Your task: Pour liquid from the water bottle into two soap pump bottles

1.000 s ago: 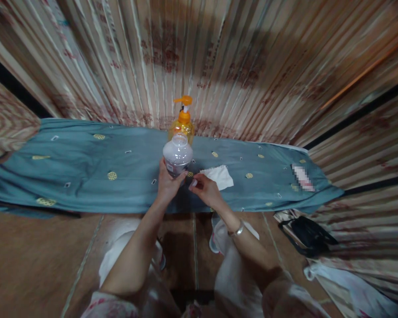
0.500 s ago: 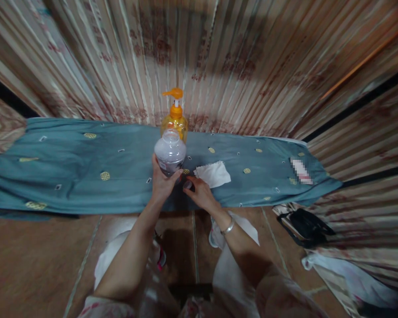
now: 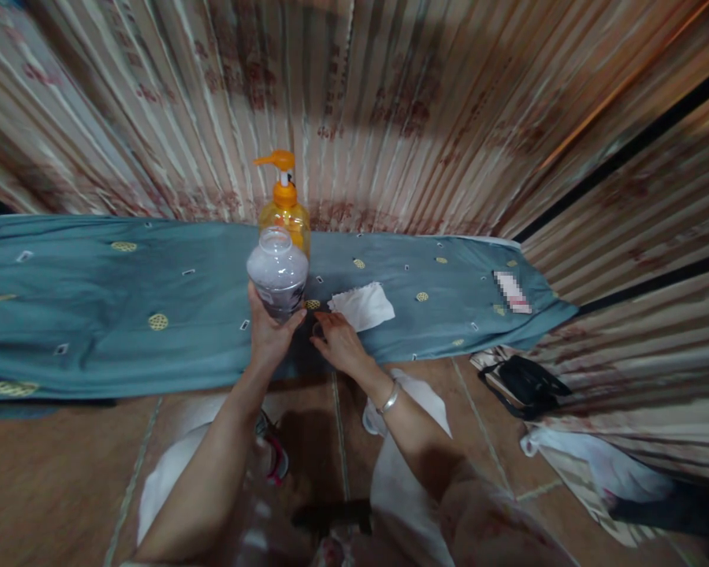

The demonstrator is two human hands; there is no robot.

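Observation:
My left hand (image 3: 270, 335) is wrapped round the lower part of a clear plastic bottle (image 3: 276, 272), which stands upright with its neck uncapped. Just right of it, my right hand (image 3: 341, 344) has its fingers curled round a small round cap (image 3: 318, 331), partly hidden and dim. Behind the bottle, and partly covered by it, is a yellow pump bottle (image 3: 284, 206) with an orange pump head. A white cloth or wipe (image 3: 363, 306) lies just beyond my right hand.
A teal cover (image 3: 201, 299) with pineapple prints lies over the narrow table. Toward its right end is a blurred-out flat item (image 3: 512, 291). Pleated curtains (image 3: 331, 102) hang behind and at the right. A black bag (image 3: 525, 382) rests low at the right.
The view has shifted slightly right, so everything sits further left in the picture. Both hands keep their holds, and the right hand's fingers have moved a little on the cap.

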